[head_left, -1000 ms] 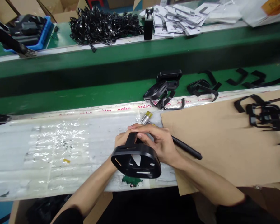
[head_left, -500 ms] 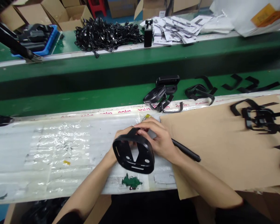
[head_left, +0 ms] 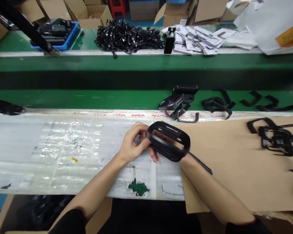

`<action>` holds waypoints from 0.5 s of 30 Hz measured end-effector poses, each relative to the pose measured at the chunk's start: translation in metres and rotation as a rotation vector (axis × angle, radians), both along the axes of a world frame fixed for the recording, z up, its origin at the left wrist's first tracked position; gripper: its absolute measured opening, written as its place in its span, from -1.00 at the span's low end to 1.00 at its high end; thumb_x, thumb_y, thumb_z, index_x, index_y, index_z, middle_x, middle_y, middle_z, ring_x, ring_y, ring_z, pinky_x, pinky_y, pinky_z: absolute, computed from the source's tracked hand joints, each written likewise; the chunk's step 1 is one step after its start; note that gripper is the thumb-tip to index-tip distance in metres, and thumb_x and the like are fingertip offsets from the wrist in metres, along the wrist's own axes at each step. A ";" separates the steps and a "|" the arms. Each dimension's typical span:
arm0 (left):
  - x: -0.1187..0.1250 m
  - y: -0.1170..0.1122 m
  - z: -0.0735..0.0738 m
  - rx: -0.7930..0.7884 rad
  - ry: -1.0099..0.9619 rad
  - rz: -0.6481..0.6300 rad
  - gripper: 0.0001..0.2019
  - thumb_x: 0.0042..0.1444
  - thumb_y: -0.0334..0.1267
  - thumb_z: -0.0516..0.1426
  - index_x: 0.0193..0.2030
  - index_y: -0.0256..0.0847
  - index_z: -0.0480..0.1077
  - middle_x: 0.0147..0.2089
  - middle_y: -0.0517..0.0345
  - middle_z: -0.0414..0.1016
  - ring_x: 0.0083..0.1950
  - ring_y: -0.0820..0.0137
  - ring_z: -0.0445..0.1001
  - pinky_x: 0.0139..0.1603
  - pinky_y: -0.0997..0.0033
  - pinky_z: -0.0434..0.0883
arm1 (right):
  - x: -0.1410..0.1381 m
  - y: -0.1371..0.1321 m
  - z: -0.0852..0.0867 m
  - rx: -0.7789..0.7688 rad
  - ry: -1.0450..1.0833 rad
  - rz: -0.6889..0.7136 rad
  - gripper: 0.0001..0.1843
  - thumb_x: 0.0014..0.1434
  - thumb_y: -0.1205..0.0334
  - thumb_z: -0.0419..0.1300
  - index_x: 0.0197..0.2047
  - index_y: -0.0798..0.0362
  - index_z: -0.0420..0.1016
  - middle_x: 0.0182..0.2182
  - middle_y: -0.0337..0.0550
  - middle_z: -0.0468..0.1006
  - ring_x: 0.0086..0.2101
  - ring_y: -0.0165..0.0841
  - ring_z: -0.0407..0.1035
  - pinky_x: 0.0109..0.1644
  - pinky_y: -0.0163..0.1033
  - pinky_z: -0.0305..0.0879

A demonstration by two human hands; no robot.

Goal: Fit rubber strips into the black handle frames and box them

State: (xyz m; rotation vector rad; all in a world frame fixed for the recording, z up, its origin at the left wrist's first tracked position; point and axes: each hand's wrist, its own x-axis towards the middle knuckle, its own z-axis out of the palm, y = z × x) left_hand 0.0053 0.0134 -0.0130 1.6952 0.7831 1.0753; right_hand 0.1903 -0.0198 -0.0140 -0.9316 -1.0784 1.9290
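A black plastic frame (head_left: 169, 148), a rounded rectangular ring with slots and holes in its inner wall, is held tilted above the table. My left hand (head_left: 134, 143) pinches its left end between thumb and fingers. Behind and beneath the frame is my right hand (head_left: 154, 155), mostly hidden by it; fingertips stick out below, and part of the hand shows through the opening. It appears closed on the frame's far side. A thin black rod (head_left: 201, 163) lies by my right wrist, partly covered by it.
Black frames and bent strips (head_left: 178, 104) lie along the green ledge. More black parts (head_left: 278, 138) rest on a cardboard sheet (head_left: 224, 169). Behind are a cable pile (head_left: 129, 37), white leaflets (head_left: 202, 39) and a blue tray (head_left: 72, 35). A dark bar (head_left: 29, 29) crosses the upper left.
The frame has moved right and slightly up and has been turned, so its opening faces another way. My right hand has gone from its top to behind it. The camera view has shifted.
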 end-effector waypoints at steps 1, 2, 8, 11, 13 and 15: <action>0.000 0.000 0.001 -0.078 -0.040 -0.027 -0.73 0.30 -0.02 0.26 -0.09 -0.20 0.51 -0.18 0.03 0.46 -0.19 0.31 0.45 -0.23 0.31 0.39 | -0.001 0.000 0.001 -0.058 0.073 0.047 -0.46 0.33 -0.30 0.22 -0.30 0.05 0.51 -0.54 -0.21 0.59 -0.59 -0.33 0.48 -0.56 -0.28 0.41; 0.001 0.000 0.001 -0.161 -0.086 -0.059 -0.73 0.31 -0.02 0.25 -0.09 -0.20 0.52 -0.16 0.04 0.46 -0.21 0.34 0.45 -0.23 0.33 0.38 | -0.001 0.000 0.001 -0.119 0.148 0.075 -0.48 0.30 -0.28 0.26 -0.30 0.06 0.49 -0.57 -0.24 0.57 -0.64 -0.37 0.44 -0.62 -0.33 0.35; 0.001 0.004 0.000 -0.480 -0.284 -0.238 -0.75 0.35 -0.07 0.23 -0.11 -0.23 0.56 -0.27 0.14 0.46 -0.37 0.46 0.44 -0.27 0.41 0.37 | 0.001 -0.003 0.000 -0.337 0.404 0.103 -0.68 0.28 -0.01 0.37 -0.19 0.10 0.53 -0.59 -0.29 0.60 -0.70 -0.42 0.45 -0.67 -0.44 0.30; 0.002 0.004 0.000 -0.531 -0.305 -0.239 -0.75 0.32 -0.07 0.26 -0.15 -0.25 0.57 -0.28 0.16 0.45 -0.39 0.49 0.43 -0.28 0.42 0.37 | 0.002 -0.003 -0.003 -0.355 0.414 0.113 -0.69 0.28 0.01 0.37 -0.21 0.11 0.54 -0.61 -0.29 0.59 -0.71 -0.41 0.44 -0.68 -0.44 0.30; 0.002 0.004 0.001 -0.549 -0.324 -0.246 -0.77 0.31 -0.09 0.28 -0.18 -0.24 0.57 -0.26 0.16 0.44 -0.40 0.51 0.42 -0.29 0.43 0.37 | 0.002 -0.002 -0.004 -0.362 0.411 0.118 -0.69 0.27 0.01 0.38 -0.21 0.12 0.55 -0.62 -0.28 0.58 -0.71 -0.42 0.44 -0.69 -0.44 0.30; 0.002 0.004 0.002 -0.555 -0.333 -0.254 -0.77 0.30 -0.09 0.29 -0.20 -0.24 0.57 -0.23 0.16 0.43 -0.40 0.53 0.42 -0.30 0.43 0.37 | 0.002 -0.002 -0.004 -0.370 0.400 0.125 -0.68 0.26 0.01 0.39 -0.20 0.13 0.56 -0.62 -0.28 0.58 -0.71 -0.42 0.43 -0.69 -0.43 0.29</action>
